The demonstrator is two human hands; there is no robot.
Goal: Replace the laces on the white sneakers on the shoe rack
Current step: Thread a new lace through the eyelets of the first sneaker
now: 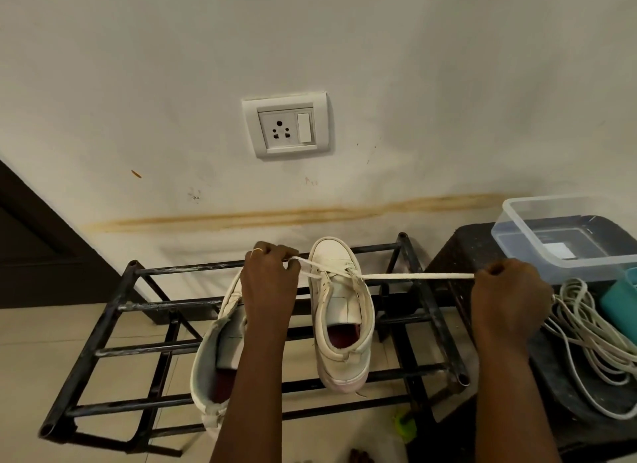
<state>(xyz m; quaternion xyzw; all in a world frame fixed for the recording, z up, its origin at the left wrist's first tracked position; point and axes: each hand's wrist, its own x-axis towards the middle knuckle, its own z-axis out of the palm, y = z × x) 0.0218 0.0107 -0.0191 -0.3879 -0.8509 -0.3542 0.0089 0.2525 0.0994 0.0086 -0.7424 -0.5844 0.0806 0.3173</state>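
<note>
Two white sneakers stand on a black metal shoe rack (103,316), toes toward the wall. The right sneaker (339,311) has a white lace (413,276) threaded through its front eyelets, and both ends are pulled taut sideways. My left hand (267,280) pinches the left end of the lace just left of this shoe. My right hand (510,290) grips the right end, stretched far to the right over the rack's edge. The left sneaker (215,355) is partly hidden under my left forearm and shows no lace.
A dark stool (458,249) stands right of the rack, carrying a clear plastic box (558,228), a coil of white cord (593,345) and a teal object (620,300). A wall socket (287,125) is above. A green thing (403,424) lies on the floor.
</note>
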